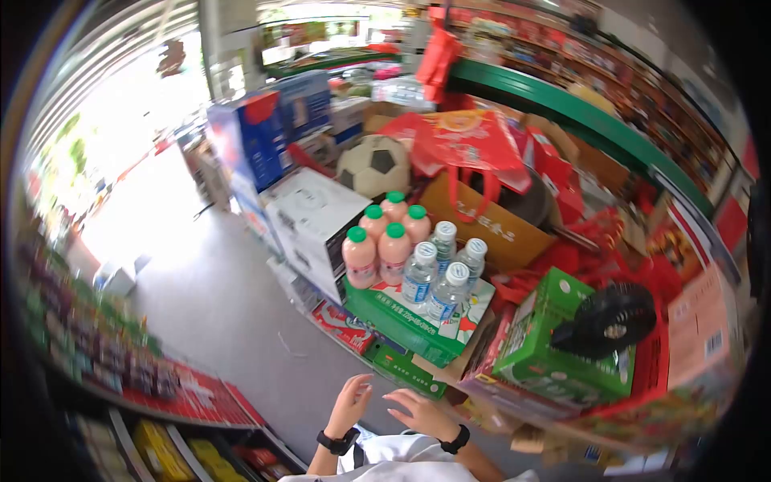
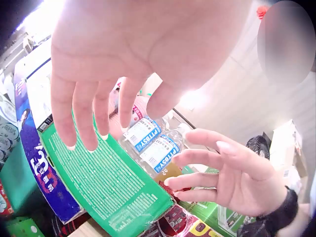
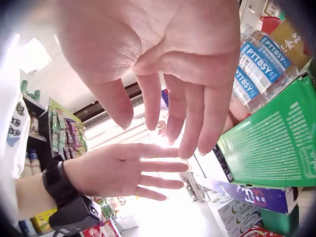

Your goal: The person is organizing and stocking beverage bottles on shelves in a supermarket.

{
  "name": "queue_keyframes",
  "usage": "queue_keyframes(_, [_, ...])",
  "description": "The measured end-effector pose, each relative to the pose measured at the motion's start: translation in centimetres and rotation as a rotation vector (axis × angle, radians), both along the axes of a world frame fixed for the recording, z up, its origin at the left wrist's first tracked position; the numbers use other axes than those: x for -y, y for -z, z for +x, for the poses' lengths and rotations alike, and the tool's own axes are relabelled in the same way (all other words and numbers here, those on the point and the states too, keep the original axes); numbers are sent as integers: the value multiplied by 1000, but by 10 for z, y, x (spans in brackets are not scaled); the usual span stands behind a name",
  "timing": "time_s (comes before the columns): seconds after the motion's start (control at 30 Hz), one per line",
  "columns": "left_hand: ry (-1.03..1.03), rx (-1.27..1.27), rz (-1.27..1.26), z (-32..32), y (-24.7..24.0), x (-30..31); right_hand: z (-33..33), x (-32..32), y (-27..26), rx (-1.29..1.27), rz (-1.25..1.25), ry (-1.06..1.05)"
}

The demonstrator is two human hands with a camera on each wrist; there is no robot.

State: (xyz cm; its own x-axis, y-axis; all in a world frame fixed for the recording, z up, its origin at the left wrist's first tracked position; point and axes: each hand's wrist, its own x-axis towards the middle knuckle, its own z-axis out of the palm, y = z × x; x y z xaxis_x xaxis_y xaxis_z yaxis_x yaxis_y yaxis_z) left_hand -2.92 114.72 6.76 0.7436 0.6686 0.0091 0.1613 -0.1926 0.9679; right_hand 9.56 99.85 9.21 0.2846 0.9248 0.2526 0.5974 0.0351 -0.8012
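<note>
Both hands are empty, held in front of the body in the head view, with fingers slightly bent and spread. The left hand (image 1: 350,406) and the right hand (image 1: 423,414) face each other, apart. Beyond them a green carton (image 1: 405,321) bears several pink bottles with green caps (image 1: 361,259) and several clear bottles with white caps (image 1: 419,273). Neither hand touches the carton or bottles. In the left wrist view the left hand (image 2: 113,69) hangs before the carton (image 2: 106,182); in the right wrist view the right hand (image 3: 163,74) is beside it.
A white box (image 1: 313,217) and a football (image 1: 373,166) stand behind the bottles. To the right, a black round object (image 1: 614,321) lies on another green box (image 1: 554,353). Red bags (image 1: 474,145) cover boxes at the back. Stocked shelves (image 1: 104,353) run along the left.
</note>
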Motion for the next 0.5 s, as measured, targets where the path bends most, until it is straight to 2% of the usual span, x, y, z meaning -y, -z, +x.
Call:
queue_keyframes(0.07, [58, 12, 11, 8, 11, 33, 5, 31, -1, -6, 41, -2])
queue_keyframes(0.1, [1, 22, 14, 13, 14, 53, 13, 48, 5, 3, 43, -59])
queue_keyframes(0.17, [81, 79, 71, 16, 14, 91, 18, 80, 19, -43, -21, -33])
queue_keyframes(0.27, [-9, 181, 94, 10, 14, 139, 26, 108, 23, -47, -102, -146])
queue_keyframes(0.37, [-232, 128, 30, -28, 5, 175, 20, 116, 16, -68, -124, -271])
queue_keyframes(0.5, [-517, 134, -45, -70, 31, 217, 1, 124, 17, 17, -23, -542])
